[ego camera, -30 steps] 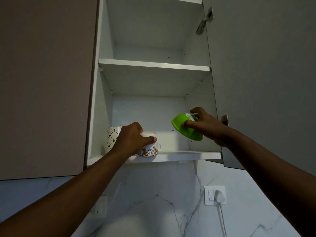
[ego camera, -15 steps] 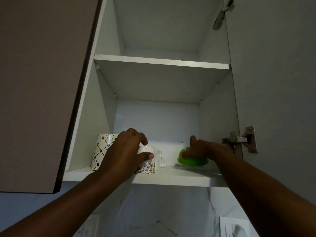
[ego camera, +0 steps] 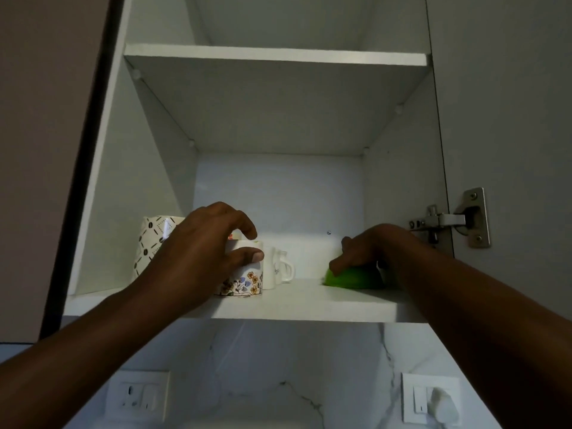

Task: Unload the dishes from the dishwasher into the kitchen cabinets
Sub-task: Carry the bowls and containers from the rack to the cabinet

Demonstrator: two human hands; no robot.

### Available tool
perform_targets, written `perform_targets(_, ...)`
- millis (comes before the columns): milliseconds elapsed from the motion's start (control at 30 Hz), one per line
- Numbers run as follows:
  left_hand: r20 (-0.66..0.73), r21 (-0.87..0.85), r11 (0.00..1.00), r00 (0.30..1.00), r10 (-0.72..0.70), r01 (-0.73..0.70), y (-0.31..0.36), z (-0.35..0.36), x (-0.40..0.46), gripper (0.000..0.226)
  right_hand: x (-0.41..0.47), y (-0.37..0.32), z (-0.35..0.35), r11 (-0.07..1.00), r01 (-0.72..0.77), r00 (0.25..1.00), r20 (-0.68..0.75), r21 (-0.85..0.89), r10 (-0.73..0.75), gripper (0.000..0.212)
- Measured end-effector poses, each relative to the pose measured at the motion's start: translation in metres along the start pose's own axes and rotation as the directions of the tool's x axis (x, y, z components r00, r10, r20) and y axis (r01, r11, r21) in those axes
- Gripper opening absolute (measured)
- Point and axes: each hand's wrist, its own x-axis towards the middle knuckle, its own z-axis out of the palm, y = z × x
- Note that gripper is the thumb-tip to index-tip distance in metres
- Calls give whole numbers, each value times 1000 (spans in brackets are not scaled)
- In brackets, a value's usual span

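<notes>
Dishes are going onto the white lower shelf [ego camera: 309, 300] of the open wall cabinet, so unloading is under way but not finished, as far as this view tells. The left hand [ego camera: 204, 255] grasps a white cylindrical floral-printed ceramic mug [ego camera: 246, 281] from above, thumb pressed on its side near the rim; the mug's base already rests on the shelf, at about eight o'clock from the shelf's middle. The right hand [ego camera: 365, 250] curls over an upturned bright green plastic bowl [ego camera: 353, 278], fingers bent round its top, and the bowl sits on the shelf at about four o'clock, near the right wall. Both pieces look set down yet not let go, so I judge the releasing step is what remains here. The dishwasher is out of sight, so how much is left in it cannot be told.

Counted on the lower shelf: three mugs and one bowl. The mugs are the floral one, a plain white handled ceramic mug [ego camera: 280, 269] just behind it at two o'clock, and a tall cream mug with a dark dotted pattern [ego camera: 151, 239] at ten o'clock beside the left wall. The white upper shelf [ego camera: 275, 55] shows nothing on it from this low angle.
</notes>
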Motion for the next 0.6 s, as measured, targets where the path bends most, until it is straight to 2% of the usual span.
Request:
perform_targets(167, 2, 21, 1000, 1000, 15, -15, -3, 4, 1, 24, -5, -1, 1, 998, -5, 1000, -26, -60, 3, 71)
perform_targets(367, 0, 44, 999, 1000, 30, -30, -9, 5, -2, 21, -15, 1, -3, 993, -12, 1000, 9, -117, 13, 67)
perform_targets(600, 24, 55, 998, 999, 37, -38, -8, 2, -4, 32, -16, 4, 6, 989, 52, 994, -93, -139, -65, 72)
